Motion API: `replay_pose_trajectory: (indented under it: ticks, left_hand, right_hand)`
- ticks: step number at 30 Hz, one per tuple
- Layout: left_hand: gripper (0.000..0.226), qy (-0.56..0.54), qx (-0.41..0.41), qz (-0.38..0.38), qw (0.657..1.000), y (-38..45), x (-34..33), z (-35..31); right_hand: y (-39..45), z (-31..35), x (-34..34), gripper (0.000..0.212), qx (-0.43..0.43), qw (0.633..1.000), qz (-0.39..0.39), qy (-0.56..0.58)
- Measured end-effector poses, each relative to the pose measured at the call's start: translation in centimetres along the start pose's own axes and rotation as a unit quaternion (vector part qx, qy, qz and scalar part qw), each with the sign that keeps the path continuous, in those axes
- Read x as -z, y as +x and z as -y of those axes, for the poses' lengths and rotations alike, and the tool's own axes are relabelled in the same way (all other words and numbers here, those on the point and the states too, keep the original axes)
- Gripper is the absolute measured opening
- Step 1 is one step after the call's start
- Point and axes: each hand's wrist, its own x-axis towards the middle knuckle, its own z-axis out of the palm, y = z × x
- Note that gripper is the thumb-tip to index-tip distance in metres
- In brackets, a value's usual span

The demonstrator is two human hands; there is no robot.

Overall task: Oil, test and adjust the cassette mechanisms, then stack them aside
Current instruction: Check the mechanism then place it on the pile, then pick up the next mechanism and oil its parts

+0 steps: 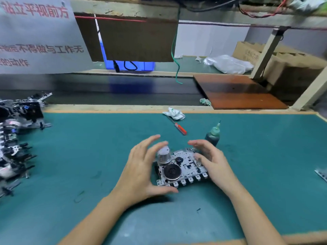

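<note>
**Two hands frame a cassette mechanism on the green bench mat**

Green matting [70, 156] covers the workbench, edged with pale wood, and a dark conveyor belt [106, 92] runs across behind it. On the mat at centre lies one cassette mechanism [182, 168], flat, its metal plate facing up, with a black flywheel at its 8 o'clock, a cylindrical silver motor at its 10 o'clock and a row of tabs along the near edge.

The left hand [139, 172] sits at the mechanism's 9 o'clock, fingers spread and lightly curved; the fingertips arch over the motor and the thumb reaches under the near edge by the tabs. Whether it actually grips cannot be told; it looks open. The right hand [212, 161] is at 3 o'clock, fingers extended and relaxed over the plate's right end, the thumb near the plate surface, holding nothing that can be seen.

At the mechanism's 1 o'clock, just behind the right hand, stands a dark green oil bottle [212, 136] with a thin nozzle. At 12 o'clock lies a red-handled screwdriver [178, 127], its tip touching a crumpled white cloth [174, 113]. At the frame's 9 o'clock a pile of mechanisms [16, 138] is stacked. A brown board [238, 92] rests at 2 o'clock across the belt.
</note>
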Motion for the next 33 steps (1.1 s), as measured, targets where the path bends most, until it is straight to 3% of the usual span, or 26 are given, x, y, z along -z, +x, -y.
replay_pose_trajectory:
  ticks: [3, 6, 33]
  left_hand:
    - [0.104, -0.116, 0.091, 0.089, 0.985, -0.2, 0.1, 0.8]
    - [0.103, -0.110, 0.079, 0.131, 0.982, -0.2, -0.1, 1.0]
    - [0.106, -0.071, 0.091, 0.145, 0.983, -0.2, 0.2, 0.8]
  right_hand:
    - [-0.6, -0.7, -0.4, 0.034, 0.021, 0.989, -0.012, -0.146]
    - [-0.7, -1.0, -0.7, 0.029, 0.035, 0.982, -0.025, -0.185]
    - [-0.4, -1.9, -0.7, 0.020, 0.033, 0.977, -0.063, -0.202]
